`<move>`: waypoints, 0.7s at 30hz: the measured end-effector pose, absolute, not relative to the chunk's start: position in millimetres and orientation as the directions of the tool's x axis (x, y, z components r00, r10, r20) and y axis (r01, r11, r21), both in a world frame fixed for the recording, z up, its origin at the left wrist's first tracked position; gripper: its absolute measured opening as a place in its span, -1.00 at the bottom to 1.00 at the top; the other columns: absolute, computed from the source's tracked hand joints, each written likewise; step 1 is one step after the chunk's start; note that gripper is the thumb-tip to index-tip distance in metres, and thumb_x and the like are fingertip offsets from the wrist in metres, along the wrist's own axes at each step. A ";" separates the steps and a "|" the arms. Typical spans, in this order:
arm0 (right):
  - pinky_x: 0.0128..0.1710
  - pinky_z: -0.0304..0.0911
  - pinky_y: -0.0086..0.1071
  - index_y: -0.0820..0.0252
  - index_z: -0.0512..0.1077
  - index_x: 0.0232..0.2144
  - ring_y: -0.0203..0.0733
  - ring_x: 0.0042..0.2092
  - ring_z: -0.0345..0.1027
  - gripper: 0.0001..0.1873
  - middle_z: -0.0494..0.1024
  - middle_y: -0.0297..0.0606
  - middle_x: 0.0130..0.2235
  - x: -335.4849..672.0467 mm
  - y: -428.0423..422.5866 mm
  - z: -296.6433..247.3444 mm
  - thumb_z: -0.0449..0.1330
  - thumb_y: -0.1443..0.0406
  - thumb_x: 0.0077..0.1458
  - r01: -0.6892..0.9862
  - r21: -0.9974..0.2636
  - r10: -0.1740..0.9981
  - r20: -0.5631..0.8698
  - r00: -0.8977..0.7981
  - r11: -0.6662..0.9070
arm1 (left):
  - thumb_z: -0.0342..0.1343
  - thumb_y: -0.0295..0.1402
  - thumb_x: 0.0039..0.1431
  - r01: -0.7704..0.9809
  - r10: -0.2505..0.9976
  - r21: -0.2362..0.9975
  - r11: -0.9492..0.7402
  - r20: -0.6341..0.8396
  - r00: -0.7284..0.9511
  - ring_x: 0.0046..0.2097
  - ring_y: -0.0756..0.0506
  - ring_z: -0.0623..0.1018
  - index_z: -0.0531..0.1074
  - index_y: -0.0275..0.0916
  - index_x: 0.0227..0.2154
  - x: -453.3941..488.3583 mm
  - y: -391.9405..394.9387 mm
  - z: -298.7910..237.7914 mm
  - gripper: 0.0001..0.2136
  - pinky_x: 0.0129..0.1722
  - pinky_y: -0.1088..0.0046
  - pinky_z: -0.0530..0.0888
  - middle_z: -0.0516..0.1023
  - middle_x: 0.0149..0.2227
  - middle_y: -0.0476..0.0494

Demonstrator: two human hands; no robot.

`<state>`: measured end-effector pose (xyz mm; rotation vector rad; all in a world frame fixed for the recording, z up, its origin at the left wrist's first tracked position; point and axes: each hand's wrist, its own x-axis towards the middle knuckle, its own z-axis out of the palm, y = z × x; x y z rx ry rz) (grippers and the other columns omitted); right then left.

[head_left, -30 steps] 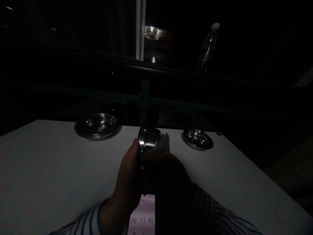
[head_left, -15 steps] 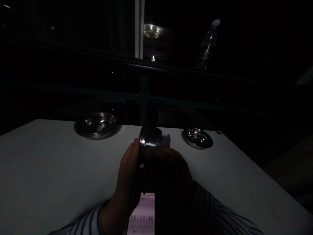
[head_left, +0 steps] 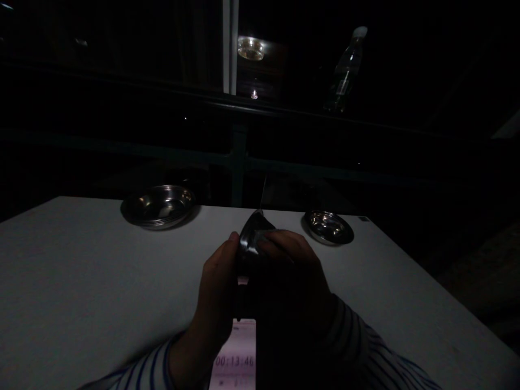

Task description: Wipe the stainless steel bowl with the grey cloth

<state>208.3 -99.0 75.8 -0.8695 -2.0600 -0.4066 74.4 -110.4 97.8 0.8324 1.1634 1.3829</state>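
Observation:
A shiny metal bowl [head_left: 247, 245] is held up on its side above the near middle of the table, its outer surface catching the light. My left hand [head_left: 218, 273] grips its left edge, thumb along the rim. On the right, my right hand [head_left: 298, 265] is closed over the bowl's outside with bent fingers. A pale, thin piece that looks like a cloth [head_left: 263, 236] shows under those fingers; most of it is hidden. Deep shadow covers the lower part of the bowl and the right palm.
A stack of metal bowls [head_left: 159, 208] stands at the table's far left, and another metal bowl [head_left: 328, 227] at the far right. Below my hands a lit phone [head_left: 239, 346] lies on the white table [head_left: 101, 292]. A plastic bottle [head_left: 347, 70] stands beyond, in the dark.
The bowl has turned and shifted slightly right in my hands. My right hand has moved up over its side, and the pale piece that stuck out at the right is now mostly covered.

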 end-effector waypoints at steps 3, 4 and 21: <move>-0.14 0.27 -0.18 0.23 0.31 -0.11 -0.08 -0.08 0.28 -0.69 0.45 -0.13 -0.11 209.3 -96.2 75.8 -0.01 0.18 0.16 0.693 -0.045 0.447 0.794 -0.412 0.719 | 0.07 -0.13 0.01 -0.317 0.978 0.944 0.091 -0.145 -0.151 -0.56 0.03 0.30 0.28 -0.23 -0.64 75.4 -111.2 98.3 -0.70 -0.56 0.53 0.26 0.31 -0.63 0.05; -0.13 0.27 -0.20 0.23 0.32 -0.12 -0.09 -0.08 0.29 -0.71 0.46 -0.15 -0.13 207.6 -96.2 73.8 -0.01 0.20 0.16 0.693 -0.019 0.437 0.789 -0.432 0.720 | 0.07 -0.15 0.01 -0.323 0.975 0.942 0.089 -0.150 -0.167 -0.56 0.03 0.28 0.27 -0.22 -0.65 75.2 -111.0 98.9 -0.71 -0.56 0.54 0.26 0.29 -0.64 0.06; -0.16 0.27 -0.28 0.20 0.38 -0.19 -0.19 -0.13 0.31 -0.75 0.47 -0.19 -0.17 222.6 -90.5 84.4 -0.05 0.31 0.19 0.720 -0.258 0.577 0.782 -0.235 0.644 | 0.08 -0.09 -0.03 -0.262 0.964 0.960 0.100 -0.159 -0.214 -0.62 0.03 0.27 0.23 -0.22 -0.73 72.8 -112.8 105.3 -0.64 -0.57 0.50 0.26 0.27 -0.70 0.05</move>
